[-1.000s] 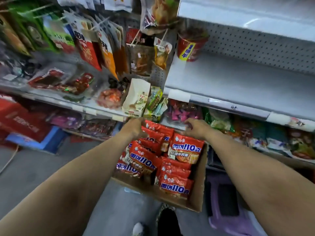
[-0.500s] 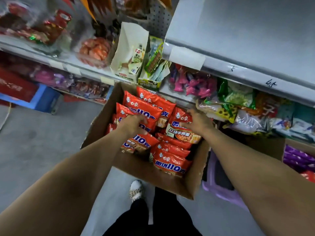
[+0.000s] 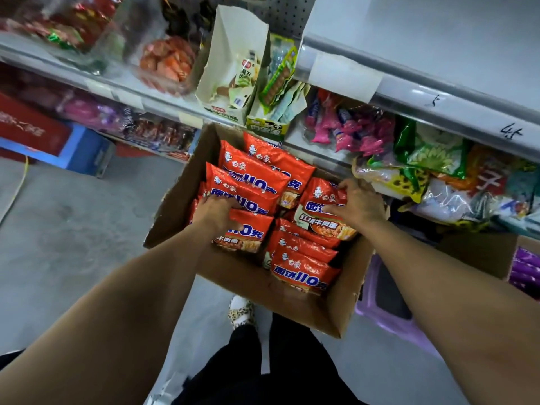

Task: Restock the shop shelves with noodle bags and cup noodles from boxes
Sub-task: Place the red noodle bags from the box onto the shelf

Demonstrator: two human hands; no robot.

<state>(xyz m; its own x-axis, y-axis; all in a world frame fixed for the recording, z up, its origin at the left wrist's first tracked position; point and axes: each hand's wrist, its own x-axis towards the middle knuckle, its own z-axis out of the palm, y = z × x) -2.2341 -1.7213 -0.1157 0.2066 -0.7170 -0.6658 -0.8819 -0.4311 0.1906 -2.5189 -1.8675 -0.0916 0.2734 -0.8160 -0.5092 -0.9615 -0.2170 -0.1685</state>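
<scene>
- Head view: red noodle bags (image 3: 254,182) are lying packed in the brown box (image 3: 233,276), below the shelf (image 3: 438,103).
- They are looking slippery, so one could be sliding out and dropping.
- The left hand (image 3: 214,211) is curling round one bag.
- The right hand (image 3: 358,204) is pinching another.
- Both arms are reaching down.

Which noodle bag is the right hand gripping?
The noodle bag against the box's right wall, lying face-up with its bowl picture showing; the right hand grips its far edge.

Purple stool (image 3: 388,315), pink sweets (image 3: 350,133), blue crate (image 3: 87,154), leopard-print shoe (image 3: 241,312), grey floor (image 3: 73,235)
</scene>
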